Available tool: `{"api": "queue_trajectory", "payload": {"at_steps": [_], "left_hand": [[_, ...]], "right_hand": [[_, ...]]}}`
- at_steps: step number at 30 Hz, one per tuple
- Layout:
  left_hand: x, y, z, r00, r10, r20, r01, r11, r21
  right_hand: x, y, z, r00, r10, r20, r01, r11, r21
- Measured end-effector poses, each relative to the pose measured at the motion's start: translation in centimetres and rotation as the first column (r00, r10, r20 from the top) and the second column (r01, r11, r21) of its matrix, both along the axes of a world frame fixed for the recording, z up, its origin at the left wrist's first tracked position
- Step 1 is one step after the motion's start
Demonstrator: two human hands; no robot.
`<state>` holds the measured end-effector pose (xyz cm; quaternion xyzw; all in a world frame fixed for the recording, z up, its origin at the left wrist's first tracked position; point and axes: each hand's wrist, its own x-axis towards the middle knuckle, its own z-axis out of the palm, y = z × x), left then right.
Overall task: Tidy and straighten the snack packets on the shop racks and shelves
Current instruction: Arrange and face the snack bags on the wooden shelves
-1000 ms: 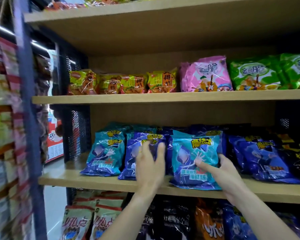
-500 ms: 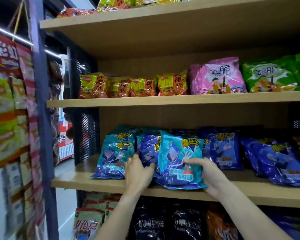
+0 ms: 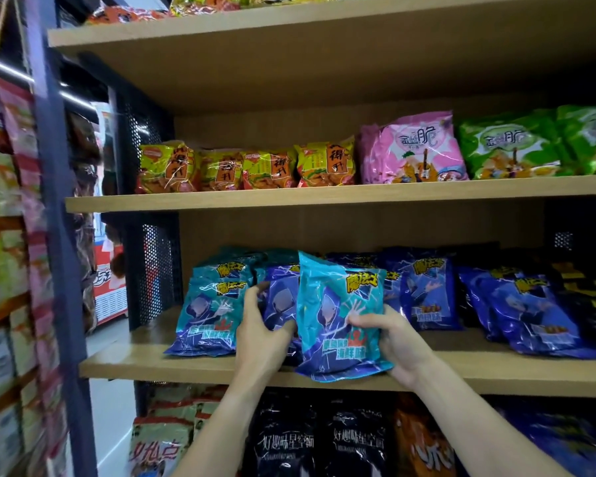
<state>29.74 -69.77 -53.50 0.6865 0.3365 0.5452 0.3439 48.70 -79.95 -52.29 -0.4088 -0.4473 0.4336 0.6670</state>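
Fingers (image 3: pixel 367 320) of right hand (image 3: pixel 398 342) curled over the right edge of the teal packet (image 3: pixel 338 318), gripping it; left hand (image 3: pixel 260 333) curled round the purple packet (image 3: pixel 281 304) just behind, at 9 o'clock of the teal one.

Teal packet held upright at the front lip of the wooden shelf (image 3: pixel 496 370), its bottom seam overhanging the edge, at 6 o'clock of the pink packet (image 3: pixel 413 149) on the shelf above.

Risks, as a judgement: slipping off the lip if released where it stands, because so little of its base sits on the wood; tipping the neighbour at 9 o'clock, another teal packet (image 3: pixel 210 311) leaning against the row, if pushed sideways too hard; crushing the contents with too firm a squeeze, since the bag looks air-puffed and soft.

Appearance of the gripped bag: glossy teal film fading to dark blue at the bottom, yellow lettering top right, a hooded cartoon figure with an outstretched hand, crinkled highlights, top corner poking above the row. Same design in blue at 3 o'clock (image 3: pixel 424 290).
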Motion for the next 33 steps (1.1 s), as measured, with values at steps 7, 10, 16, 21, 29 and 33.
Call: {"api": "queue_trajectory", "payload": {"at_steps": [7, 10, 16, 21, 29, 33], "left_hand": [[0.3, -0.3, 0.0, 0.993, -0.113, 0.030, 0.114, 0.993, -0.037], [0.3, -0.5, -0.1, 0.986, -0.139, 0.091, 0.142, 0.990, -0.025], [0.3, -2.1, 0.5, 0.988, -0.125, 0.088, 0.111, 0.982, 0.151], [3.0, -4.4, 1.6, 0.966, -0.256, 0.022, 0.245, 0.943, 0.224], [13.3, -7.9, 1.6, 0.909, -0.382, -0.164, 0.412, 0.882, 0.227], [16.2, -7.2, 0.2, 0.871, -0.262, -0.417, 0.391, 0.882, 0.264]], "right_hand": [[0.4, 0.1, -0.4, 0.999, -0.050, 0.010, 0.050, 0.999, 0.008], [0.2, 0.0, -0.2, 0.997, -0.068, 0.026, 0.068, 0.998, 0.004], [1.0, -0.9, -0.1, 0.988, -0.155, -0.014, 0.156, 0.986, 0.052], [4.2, -4.5, 0.9, 0.973, -0.230, -0.025, 0.231, 0.965, 0.121], [13.1, -10.6, 2.7, 0.876, -0.479, 0.062, 0.471, 0.876, 0.107], [16.2, -10.1, 2.2, 0.771, -0.603, 0.205, 0.606, 0.794, 0.059]]}}
